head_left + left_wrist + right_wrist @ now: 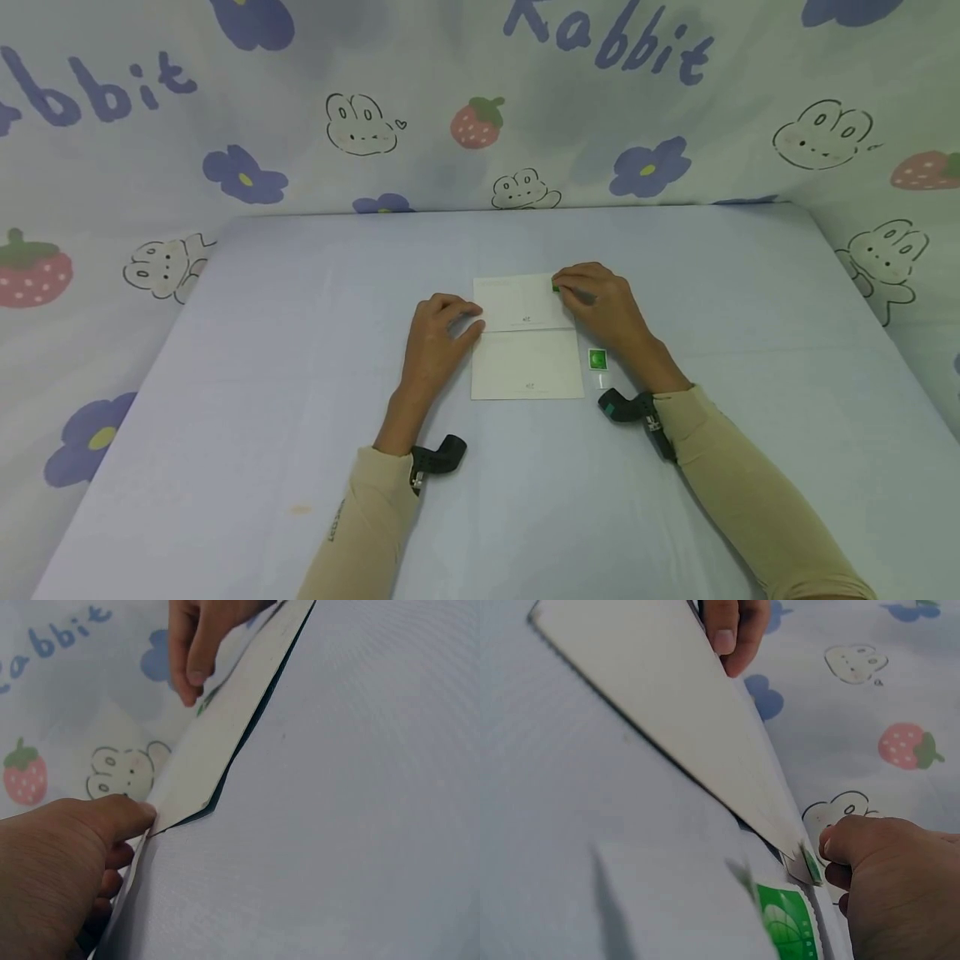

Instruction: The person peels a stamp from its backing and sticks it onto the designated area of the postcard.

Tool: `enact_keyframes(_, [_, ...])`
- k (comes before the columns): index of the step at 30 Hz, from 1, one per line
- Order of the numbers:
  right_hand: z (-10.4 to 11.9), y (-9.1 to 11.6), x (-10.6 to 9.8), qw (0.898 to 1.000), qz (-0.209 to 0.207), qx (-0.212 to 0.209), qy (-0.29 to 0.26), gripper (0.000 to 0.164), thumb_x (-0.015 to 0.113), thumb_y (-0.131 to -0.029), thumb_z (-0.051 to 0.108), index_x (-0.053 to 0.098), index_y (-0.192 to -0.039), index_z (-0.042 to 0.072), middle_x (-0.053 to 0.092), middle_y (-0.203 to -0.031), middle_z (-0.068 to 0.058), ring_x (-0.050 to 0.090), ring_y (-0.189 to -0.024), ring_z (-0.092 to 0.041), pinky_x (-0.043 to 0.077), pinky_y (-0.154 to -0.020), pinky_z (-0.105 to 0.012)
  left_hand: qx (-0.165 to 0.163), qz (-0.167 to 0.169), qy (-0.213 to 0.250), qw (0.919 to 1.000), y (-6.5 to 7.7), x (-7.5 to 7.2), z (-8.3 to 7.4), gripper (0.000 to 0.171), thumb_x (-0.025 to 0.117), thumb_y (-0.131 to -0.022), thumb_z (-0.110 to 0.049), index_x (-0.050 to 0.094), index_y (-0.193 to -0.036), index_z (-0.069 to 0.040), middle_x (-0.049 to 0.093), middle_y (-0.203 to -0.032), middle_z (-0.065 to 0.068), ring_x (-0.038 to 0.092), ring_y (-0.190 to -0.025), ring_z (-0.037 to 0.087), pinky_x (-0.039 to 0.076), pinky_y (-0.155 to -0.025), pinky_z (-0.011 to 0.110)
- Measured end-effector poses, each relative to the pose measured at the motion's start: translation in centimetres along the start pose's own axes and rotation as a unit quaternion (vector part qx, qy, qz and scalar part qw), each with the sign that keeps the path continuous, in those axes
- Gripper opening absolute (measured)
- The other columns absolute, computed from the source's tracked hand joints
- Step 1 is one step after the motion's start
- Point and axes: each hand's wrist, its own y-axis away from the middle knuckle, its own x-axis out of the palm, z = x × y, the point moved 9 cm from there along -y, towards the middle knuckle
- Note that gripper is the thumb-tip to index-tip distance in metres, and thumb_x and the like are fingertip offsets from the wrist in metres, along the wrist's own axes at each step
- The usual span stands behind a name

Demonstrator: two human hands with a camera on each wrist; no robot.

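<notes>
Head: the right hand (pixel 609 310) pinches a green stamp (pixel 556 288) at the far-right corner of the upper card (pixel 517 300). Left wrist: the left hand (pixel 60 870), loosely bent, touches the card's left edge. Right wrist: another stamp (pixel 786 922) lies on the table (pixel 547 795).

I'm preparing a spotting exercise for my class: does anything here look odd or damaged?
Yes: a faint tan mark on the white tabletop, left of the left sleeve. It looks like a stain, as the surface around it is plain. The cream card and the green square beside it look undamaged.
</notes>
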Motion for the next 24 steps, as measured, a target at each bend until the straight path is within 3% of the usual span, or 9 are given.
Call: enact_keyframes(24, [-0.2, 0.1, 1.0, 0.997, 0.066, 0.01, 0.037, 0.022, 0.076, -0.09, 0.006, 0.076, -0.111, 0.003, 0.07, -0.119, -0.007, 0.06, -0.119, -0.024, 0.045, -0.103, -0.04, -0.01, 0.003, -0.009, 0.9999, 0.0, 0.1, 0.2, 0.017, 0.078, -0.09, -0.016, 0.076, -0.106, -0.011, 0.061, -0.113, 0.006, 0.051, -0.106, 0.026, 0.043, -0.089, 0.038])
